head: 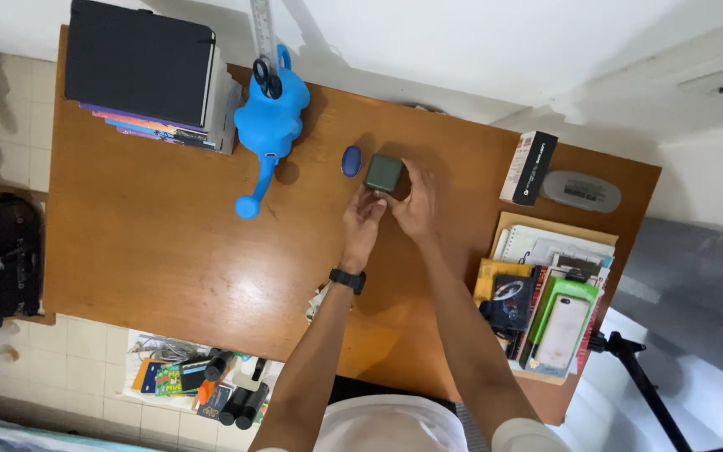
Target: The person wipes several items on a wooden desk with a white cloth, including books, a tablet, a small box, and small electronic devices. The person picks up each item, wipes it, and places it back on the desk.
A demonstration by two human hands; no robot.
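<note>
1. left hand fingers curled, tips touching the dark green box.
2. right hand fingers gripped its right side, probably.
3. box sat just beyond the fingertips; blue oval case just left.

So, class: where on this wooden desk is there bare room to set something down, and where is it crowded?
The broad bare patch of the desk lies below the book stack and blue watering can, left of the left hand. Crowded: the right edge, with the pile of notebooks and cases, and around the green box.
</note>
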